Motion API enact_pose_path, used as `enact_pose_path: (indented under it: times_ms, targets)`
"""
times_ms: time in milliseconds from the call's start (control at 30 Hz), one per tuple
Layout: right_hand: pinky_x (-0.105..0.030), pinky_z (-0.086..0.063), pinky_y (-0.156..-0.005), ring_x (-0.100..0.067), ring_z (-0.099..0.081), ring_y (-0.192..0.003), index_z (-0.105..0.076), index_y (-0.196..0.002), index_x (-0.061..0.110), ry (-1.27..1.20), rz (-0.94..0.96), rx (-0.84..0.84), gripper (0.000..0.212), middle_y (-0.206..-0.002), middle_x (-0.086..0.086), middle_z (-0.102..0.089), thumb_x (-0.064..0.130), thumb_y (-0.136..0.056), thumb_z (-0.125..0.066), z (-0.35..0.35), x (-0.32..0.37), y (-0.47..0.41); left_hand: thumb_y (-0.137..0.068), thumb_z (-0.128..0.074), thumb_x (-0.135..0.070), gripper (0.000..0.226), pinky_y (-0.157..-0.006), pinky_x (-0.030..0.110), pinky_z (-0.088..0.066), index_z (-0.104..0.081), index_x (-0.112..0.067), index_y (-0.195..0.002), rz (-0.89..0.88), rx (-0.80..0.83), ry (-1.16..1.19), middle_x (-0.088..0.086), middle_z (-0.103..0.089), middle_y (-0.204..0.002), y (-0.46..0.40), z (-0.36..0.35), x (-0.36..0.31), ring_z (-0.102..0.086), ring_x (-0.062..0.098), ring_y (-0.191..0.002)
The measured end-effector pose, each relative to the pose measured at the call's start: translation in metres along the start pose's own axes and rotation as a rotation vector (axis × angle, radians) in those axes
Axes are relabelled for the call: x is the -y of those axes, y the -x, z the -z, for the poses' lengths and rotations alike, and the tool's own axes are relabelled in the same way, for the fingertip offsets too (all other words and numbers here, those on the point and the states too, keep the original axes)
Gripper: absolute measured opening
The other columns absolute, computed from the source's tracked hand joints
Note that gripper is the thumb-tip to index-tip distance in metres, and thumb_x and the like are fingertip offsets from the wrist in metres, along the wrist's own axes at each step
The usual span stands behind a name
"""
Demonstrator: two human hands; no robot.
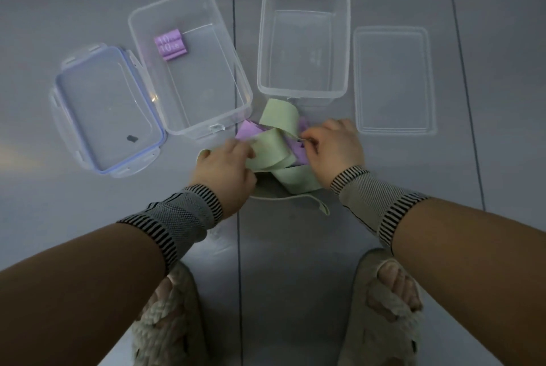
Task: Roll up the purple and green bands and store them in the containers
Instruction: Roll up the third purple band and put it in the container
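A tangled pile of green bands [279, 120] and purple bands [247, 131] lies on the floor in front of two clear containers. My left hand [226, 169] grips a green loop at the pile's left side. My right hand [335, 145] pinches a purple band [295, 148] at the pile's right side. The left container [236, 85] holds one rolled purple band [170, 45] in its far left corner. Nothing lies in the right container [301, 90].
A blue-rimmed clip lid [107, 113] lies left of the left container. A plain clear lid [394, 80] lies right of the right container. My two feet in woven slippers [170, 315] stand at the bottom of the view.
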State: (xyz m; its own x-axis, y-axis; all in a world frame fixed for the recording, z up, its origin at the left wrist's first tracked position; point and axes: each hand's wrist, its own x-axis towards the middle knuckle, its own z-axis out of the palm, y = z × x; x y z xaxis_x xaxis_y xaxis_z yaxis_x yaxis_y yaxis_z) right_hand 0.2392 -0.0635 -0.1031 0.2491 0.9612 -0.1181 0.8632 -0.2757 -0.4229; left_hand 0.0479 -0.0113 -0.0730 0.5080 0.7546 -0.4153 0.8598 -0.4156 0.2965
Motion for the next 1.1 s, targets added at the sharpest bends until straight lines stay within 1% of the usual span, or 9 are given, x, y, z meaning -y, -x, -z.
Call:
enact_pose_path:
  times_ms: [133,233,300,400,533,733,833,933,1100]
  targets:
    - [-0.038,-0.05,-0.064,-0.035,-0.055,-0.076,-0.074,-0.08,0.016,-0.014,0.409,-0.011,0.028,-0.074,-0.007,-0.06,0.026,-0.082,-0.048,-0.005,0.001,0.025,-0.079,-0.042,-0.03,0.052,-0.098,0.042,-0.04,-0.047,-0.012,-0.127,-0.146,-0.271,0.109,0.012,-0.043,-0.137,-0.002,0.004,0.0,-0.047,0.034,-0.118]
    - [-0.039,-0.051,-0.063,-0.032,-0.056,-0.074,-0.073,-0.076,0.017,-0.021,0.523,0.136,0.025,-0.073,-0.005,-0.06,0.025,-0.077,-0.049,-0.012,-0.005,0.042,-0.09,-0.03,-0.048,0.057,-0.111,0.051,-0.027,-0.031,-0.031,-0.144,-0.249,-0.037,-0.071,0.004,-0.018,-0.157,-0.004,0.003,-0.003,-0.021,0.032,-0.14]
    - [-0.038,-0.053,-0.062,-0.033,-0.058,-0.072,-0.069,-0.07,0.013,-0.051,0.457,0.109,0.025,-0.076,-0.01,-0.062,0.026,-0.074,-0.048,-0.009,-0.005,0.042,-0.094,-0.028,-0.051,0.05,-0.114,0.052,-0.016,-0.026,-0.04,-0.143,-0.248,0.195,-0.212,-0.01,-0.008,-0.158,-0.005,-0.002,-0.001,-0.002,0.023,-0.146]
    - [-0.036,-0.051,-0.074,-0.036,-0.058,-0.086,-0.069,-0.088,0.011,-0.078,0.11,-0.046,0.028,-0.094,-0.017,-0.063,0.027,-0.081,-0.047,0.004,-0.003,0.021,-0.096,-0.03,-0.047,0.042,-0.115,0.05,-0.012,-0.033,-0.043,-0.139,-0.252,0.303,-0.252,-0.018,-0.021,-0.154,-0.002,-0.005,0.002,-0.005,0.017,-0.145]
    - [-0.035,-0.033,-0.101,-0.029,-0.041,-0.12,-0.048,-0.133,0.021,0.002,-0.139,0.215,0.057,-0.133,-0.005,-0.048,0.044,-0.083,-0.06,0.007,-0.013,-0.002,-0.095,-0.034,-0.049,0.041,-0.115,0.045,-0.013,-0.037,-0.047,-0.136,-0.21,0.289,-0.239,-0.021,-0.029,-0.15,0.0,-0.003,0.008,-0.012,0.015,-0.143]
    - [-0.03,-0.037,-0.075,-0.027,-0.049,-0.099,-0.051,-0.082,0.024,0.027,-0.107,0.196,0.012,-0.09,-0.003,-0.058,0.029,-0.092,-0.048,-0.005,0.001,-0.001,-0.092,-0.041,-0.049,0.045,-0.111,0.041,-0.018,-0.037,-0.044,-0.137,-0.185,0.221,-0.255,-0.013,-0.032,-0.148,0.003,0.0,0.004,-0.017,0.02,-0.14]
    - [-0.03,-0.034,-0.068,-0.03,-0.054,-0.085,-0.053,-0.087,0.014,-0.186,-0.42,-0.066,0.015,-0.092,-0.015,-0.062,0.023,-0.095,-0.044,0.014,-0.008,-0.006,-0.092,-0.041,-0.048,0.045,-0.108,0.043,-0.024,-0.038,-0.042,-0.136,-0.112,0.231,-0.271,-0.007,-0.037,-0.144,0.006,0.0,0.01,-0.024,0.022,-0.135]
    - [-0.032,-0.04,-0.079,-0.034,-0.058,-0.099,-0.058,-0.104,0.007,-0.22,-0.684,-0.166,0.021,-0.106,-0.018,-0.064,0.02,-0.095,-0.045,0.03,-0.032,-0.007,-0.091,-0.041,-0.049,0.047,-0.107,0.045,-0.027,-0.037,-0.042,-0.137,-0.077,0.241,-0.279,-0.006,-0.036,-0.146,0.009,0.0,0.016,-0.026,0.023,-0.135]
    - [-0.032,-0.031,-0.101,-0.031,-0.044,-0.119,-0.055,-0.124,0.014,-0.138,-0.428,0.009,0.042,-0.128,-0.011,-0.053,0.022,-0.082,-0.056,0.025,-0.027,0.004,-0.089,-0.048,-0.044,0.04,-0.111,0.044,-0.018,-0.051,-0.039,-0.129,-0.149,0.114,-0.197,-0.01,-0.038,-0.144,0.008,0.004,0.004,-0.018,0.024,-0.138]
